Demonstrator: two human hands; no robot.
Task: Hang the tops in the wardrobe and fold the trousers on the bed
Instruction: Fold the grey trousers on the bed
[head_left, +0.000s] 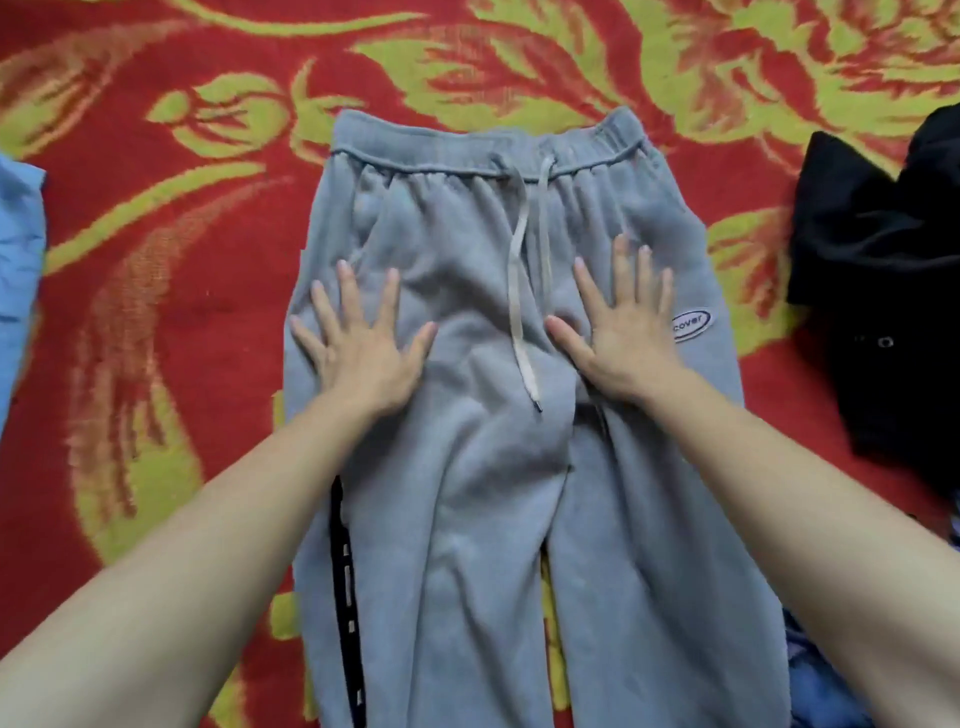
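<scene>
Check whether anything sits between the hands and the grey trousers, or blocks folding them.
Nothing visible does. The left hand and right hand press flat on the grey trousers. Only their own drawstring lies on top. The black garment on the right and blue cloth on the left lie apart from them.

The trousers (493, 467) were of thick grey cloth, soft and matt, with a faintly fuzzy, fleece-like face. Their waistband (467, 150) was gathered cloth of the same kind. The drawstring (519, 291) was a flat, pale woven tape, smoother than the cloth under it, with a small dark tip. The patch (693, 326) looked smooth and white with dark edging. The black stripe (343, 571) down one side was flat, matt tape. The bedspread (156, 364) was coarse woven cloth with a rough, nubbly surface. The black garment (883, 260) was dull cloth; the blue cloth (18, 260) looked thin and smooth.
</scene>
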